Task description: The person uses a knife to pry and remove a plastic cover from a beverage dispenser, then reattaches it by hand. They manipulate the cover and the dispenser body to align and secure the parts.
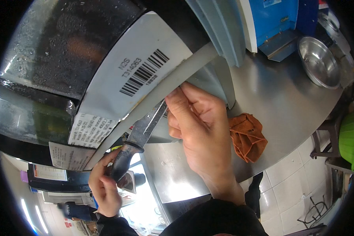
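1. Counted near the middle: 1 knife [142,129], 1 left hand [102,188], 1 right hand [202,129], all at the side of 1 dark machine [59,51].
2. Counted farther out: 1 brown-orange cloth [247,137], 1 metal bowl [327,74], 1 blue panel [274,19] and 3 labels [145,59].
3. Knife: just off the middle of the view toward 8 o'clock, tilted, with the handle [121,162] toward 7 and the blade [145,126] toward 1.
4. In looks: black and smooth at the handle, with a raised collar where joined to the blade; dull grey and speckled along the blade, with a bright line down the right-hand edge.
5. Left hand: between 7 and 8 o'clock, curled around the handle, gripping firmly.
6. Right hand: toward 4 o'clock, fingers bent in, thumb reaching to a pale strip [188,67] on the machine and covering the blade's far end. Cannot quite tell from here whether pinching blade or strip.
7. Labels: on the machine, from 11 o'clock round to between 8 and 9, largest at 11.
8. Cloth: crumpled on the metal worktop [279,98], between 3 and 4 o'clock, just beside the right wrist.
9. Bowl: on the worktop toward 2 o'clock, well apart from the knife; blue panel between 1 and 2.
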A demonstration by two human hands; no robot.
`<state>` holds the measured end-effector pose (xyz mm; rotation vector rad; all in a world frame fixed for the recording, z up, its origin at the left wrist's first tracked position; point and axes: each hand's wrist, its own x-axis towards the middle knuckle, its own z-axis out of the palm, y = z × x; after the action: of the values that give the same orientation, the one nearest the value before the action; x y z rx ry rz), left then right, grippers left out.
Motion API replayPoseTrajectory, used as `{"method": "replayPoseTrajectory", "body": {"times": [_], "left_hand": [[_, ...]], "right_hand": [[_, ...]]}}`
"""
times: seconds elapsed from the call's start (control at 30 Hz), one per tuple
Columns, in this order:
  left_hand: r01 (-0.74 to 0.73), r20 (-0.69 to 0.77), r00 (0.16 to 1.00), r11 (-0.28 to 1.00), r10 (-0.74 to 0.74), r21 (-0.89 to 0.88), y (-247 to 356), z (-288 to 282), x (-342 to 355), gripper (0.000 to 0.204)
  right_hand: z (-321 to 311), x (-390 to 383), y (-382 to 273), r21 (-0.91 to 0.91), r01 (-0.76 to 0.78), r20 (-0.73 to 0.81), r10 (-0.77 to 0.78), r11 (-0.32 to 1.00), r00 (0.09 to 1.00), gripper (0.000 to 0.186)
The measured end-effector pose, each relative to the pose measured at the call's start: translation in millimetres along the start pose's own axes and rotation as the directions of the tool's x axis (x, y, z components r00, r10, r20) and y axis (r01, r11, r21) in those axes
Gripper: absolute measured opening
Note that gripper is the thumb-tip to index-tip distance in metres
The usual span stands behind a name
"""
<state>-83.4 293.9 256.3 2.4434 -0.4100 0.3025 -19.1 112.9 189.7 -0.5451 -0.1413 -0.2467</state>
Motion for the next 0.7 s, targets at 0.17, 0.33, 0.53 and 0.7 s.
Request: {"method": "replayPoseTrajectory", "body": {"times": [0.17,0.33,0.53,0.7], "left_hand": [[0.732,0.647,0.681,0.354,-0.344,-0.582,-1.0,-18.5,9.0,0.070],[0.697,0.778,0.554,-0.345,-0.297,-0.628,-22.7,-28.2,14.4,0.058],[0.692,0.597,0.715,0.246,-0.363,-0.679,-20.4,-20.9,11.6,0.046],[0.503,0.358,0.864,0.615,-0.354,-0.607,-10.9,-10.8,8.1,0.045]], "right_hand": [[-2.3,-2.4,3.2,0.028,-0.024,0.032,0.023,0.999,0.999,0.022],[-3.5,3.0,9.0,0.073,-0.015,0.042,0.012,0.997,0.999,0.022],[-9.3,6.4,12.8,0.091,-0.063,0.104,0.054,0.994,0.993,0.021],[-12.3,8.1,15.1,0.083,-0.085,0.140,0.072,0.993,0.987,0.023]]}}
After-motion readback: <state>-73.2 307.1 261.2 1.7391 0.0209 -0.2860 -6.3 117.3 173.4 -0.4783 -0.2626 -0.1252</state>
